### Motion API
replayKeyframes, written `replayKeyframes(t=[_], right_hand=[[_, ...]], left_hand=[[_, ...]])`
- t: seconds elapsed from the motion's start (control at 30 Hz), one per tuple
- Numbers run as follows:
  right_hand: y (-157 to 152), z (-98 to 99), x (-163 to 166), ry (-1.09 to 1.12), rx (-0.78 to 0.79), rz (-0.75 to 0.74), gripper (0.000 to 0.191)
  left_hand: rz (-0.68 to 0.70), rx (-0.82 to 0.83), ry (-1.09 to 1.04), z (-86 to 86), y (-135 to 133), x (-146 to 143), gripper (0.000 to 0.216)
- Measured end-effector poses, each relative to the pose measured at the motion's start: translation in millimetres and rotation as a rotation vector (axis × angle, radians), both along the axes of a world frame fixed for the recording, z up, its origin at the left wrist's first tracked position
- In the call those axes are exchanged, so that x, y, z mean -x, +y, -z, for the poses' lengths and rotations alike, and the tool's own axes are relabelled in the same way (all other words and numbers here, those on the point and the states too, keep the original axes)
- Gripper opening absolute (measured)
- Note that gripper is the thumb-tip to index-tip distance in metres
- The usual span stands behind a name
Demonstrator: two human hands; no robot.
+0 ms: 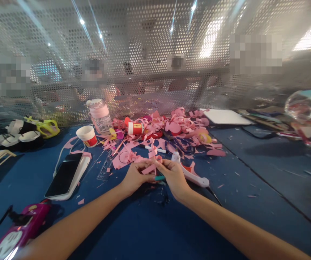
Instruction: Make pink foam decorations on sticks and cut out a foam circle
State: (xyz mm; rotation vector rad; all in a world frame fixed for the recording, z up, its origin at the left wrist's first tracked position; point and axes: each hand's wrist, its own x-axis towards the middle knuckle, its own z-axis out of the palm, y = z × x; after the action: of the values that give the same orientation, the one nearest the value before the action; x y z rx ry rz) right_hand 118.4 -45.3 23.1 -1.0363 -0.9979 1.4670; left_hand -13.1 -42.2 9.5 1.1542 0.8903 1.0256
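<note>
My left hand [136, 177] and my right hand [175, 177] meet at the middle of the blue table, fingers closed on a pink paper piece [152, 150] with curled strips standing up from it. A small teal piece [160, 178] shows between the two hands; what it belongs to is hidden by my fingers. Just right of my right hand lies a white glue gun [195, 177] with its cord trailing toward the lower right. Behind my hands, blue-handled scissors [184, 146] sit partly under pink scraps.
A heap of pink paper scraps [174, 126] spreads behind my hands, with a tipped red cup [136, 128] in it. To the left are an upright paper cup [87, 136], a bottle [100, 115], a phone [64, 175] and a purple device [22, 231]. A perforated metal screen [144, 47] closes off the back.
</note>
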Motion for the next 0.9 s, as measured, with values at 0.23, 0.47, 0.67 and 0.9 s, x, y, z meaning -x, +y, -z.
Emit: replayKeyframes(t=[0.23, 0.47, 0.67, 0.9], right_hand=[[1.4, -3.8, -1.3, -0.025, 0.037, 0.006, 0.037], [-0.5, 0.0, 1.9, 0.024, -0.023, -0.018, 0.037], [0.9, -0.3, -0.4, 0.049, -0.011, -0.102, 0.037], [6.3, -5.3, -12.9, 0.042, 0.029, -0.280, 0.025]], left_hand=[[0.075, -0.035, -0.064, -3.6, -2.3, 2.2, 0.027], [-0.040, -0.029, 0.000, 0.2, -0.4, -0.5, 0.024], [-0.082, -0.009, 0.004, 0.5, -0.9, 0.6, 0.022], [0.015, 0.011, -0.087, -1.8, -1.0, 2.6, 0.021]])
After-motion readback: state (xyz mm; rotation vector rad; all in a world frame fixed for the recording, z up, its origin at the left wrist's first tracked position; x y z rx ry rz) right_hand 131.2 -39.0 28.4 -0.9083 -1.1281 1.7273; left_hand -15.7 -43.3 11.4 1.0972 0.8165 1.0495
